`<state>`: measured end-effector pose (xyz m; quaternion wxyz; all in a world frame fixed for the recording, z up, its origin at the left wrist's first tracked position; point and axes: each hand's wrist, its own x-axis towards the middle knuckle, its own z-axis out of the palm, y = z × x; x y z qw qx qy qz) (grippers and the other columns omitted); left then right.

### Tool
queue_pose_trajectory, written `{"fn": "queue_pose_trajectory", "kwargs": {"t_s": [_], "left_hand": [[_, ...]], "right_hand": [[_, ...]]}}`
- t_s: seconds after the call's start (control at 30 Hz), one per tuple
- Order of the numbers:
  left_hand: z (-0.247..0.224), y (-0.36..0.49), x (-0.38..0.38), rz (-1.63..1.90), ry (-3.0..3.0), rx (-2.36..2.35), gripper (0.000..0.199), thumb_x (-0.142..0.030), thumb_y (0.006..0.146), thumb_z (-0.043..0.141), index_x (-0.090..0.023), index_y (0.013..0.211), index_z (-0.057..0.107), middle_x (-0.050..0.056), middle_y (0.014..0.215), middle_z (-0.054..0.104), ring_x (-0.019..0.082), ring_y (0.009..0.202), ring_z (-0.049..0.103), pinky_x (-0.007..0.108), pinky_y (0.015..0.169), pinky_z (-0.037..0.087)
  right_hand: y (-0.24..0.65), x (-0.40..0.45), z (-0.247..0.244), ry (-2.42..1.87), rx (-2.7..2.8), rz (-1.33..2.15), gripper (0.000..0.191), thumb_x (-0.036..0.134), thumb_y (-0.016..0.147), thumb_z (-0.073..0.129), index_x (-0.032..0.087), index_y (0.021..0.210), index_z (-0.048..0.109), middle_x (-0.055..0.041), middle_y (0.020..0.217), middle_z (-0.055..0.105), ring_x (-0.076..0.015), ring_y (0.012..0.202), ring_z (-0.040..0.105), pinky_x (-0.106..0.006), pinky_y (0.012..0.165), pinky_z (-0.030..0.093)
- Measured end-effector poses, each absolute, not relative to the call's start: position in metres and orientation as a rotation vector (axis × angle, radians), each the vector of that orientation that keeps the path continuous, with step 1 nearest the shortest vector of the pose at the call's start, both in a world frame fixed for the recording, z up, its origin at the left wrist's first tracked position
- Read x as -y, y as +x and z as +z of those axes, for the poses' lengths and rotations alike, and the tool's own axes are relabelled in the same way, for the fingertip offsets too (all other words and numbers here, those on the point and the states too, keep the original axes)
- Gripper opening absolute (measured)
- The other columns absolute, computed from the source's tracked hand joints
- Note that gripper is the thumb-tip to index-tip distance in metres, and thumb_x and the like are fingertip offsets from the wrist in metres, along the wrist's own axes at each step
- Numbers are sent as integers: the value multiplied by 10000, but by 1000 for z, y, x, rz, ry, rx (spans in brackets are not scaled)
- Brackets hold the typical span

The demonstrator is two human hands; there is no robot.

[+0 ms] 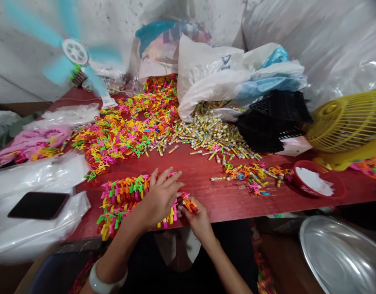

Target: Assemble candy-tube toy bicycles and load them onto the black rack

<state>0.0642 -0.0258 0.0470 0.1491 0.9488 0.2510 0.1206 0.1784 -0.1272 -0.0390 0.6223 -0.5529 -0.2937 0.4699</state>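
My left hand (pixel 163 198), its fingers stretched and apart, lies palm down over the right end of neat rows of colourful plastic pieces (pixel 123 198) at the table's front edge. Just right of those rows, my right hand (pixel 196 218) has its fingers closed round a small orange plastic piece (pixel 190 205). Behind the hands spreads a loose heap of red, yellow, pink and green plastic pieces (pixel 114 139). To its right lies a pile of small patterned tubes (pixel 206 132). A smaller mixed group of tubes and plastic pieces (pixel 252 173) sits right of my hands.
A blue-bladed fan (pixel 75 52) stands at the back left. A black phone (pixel 38 205) lies on plastic bags at left. Right are black baskets (pixel 276 116), a red basket (pixel 341 190) with white contents and a yellow fan cover (pixel 343 122). A metal basin (pixel 337 253) sits lower right.
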Motion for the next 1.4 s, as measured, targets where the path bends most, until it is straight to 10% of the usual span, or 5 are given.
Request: {"fn": "queue_pose_trajectory", "kwargs": {"t_s": [0.37, 0.8, 1.4], "left_hand": [[49, 76, 31, 412, 2682, -704, 243, -128, 890, 455, -209, 857, 682, 48, 1178, 676, 262, 1317, 416, 609, 1132, 102], [41, 65, 21, 460, 2678, -760, 302, -179, 941, 385, -194, 1126, 624, 81, 1316, 591, 233, 1317, 434, 551, 1108, 232], [47, 66, 29, 374, 2691, -732, 332, -337, 962, 404, -219, 1188, 616, 51, 1345, 568, 256, 1361, 348, 566, 1136, 171]], "right_hand": [[182, 131, -50, -1426, 928, 774, 95, 169, 767, 578, 215, 837, 622, -11, 768, 630, -152, 687, 611, -268, 648, 522], [178, 127, -49, -1427, 1002, 716, 34, 220, 813, 547, 204, 809, 577, 2, 702, 604, -140, 601, 595, -243, 572, 516], [179, 125, -61, -1564, 1510, 413, 448, -28, 740, 406, 207, 1041, 640, -61, 904, 630, -166, 836, 638, -252, 733, 532]]}}
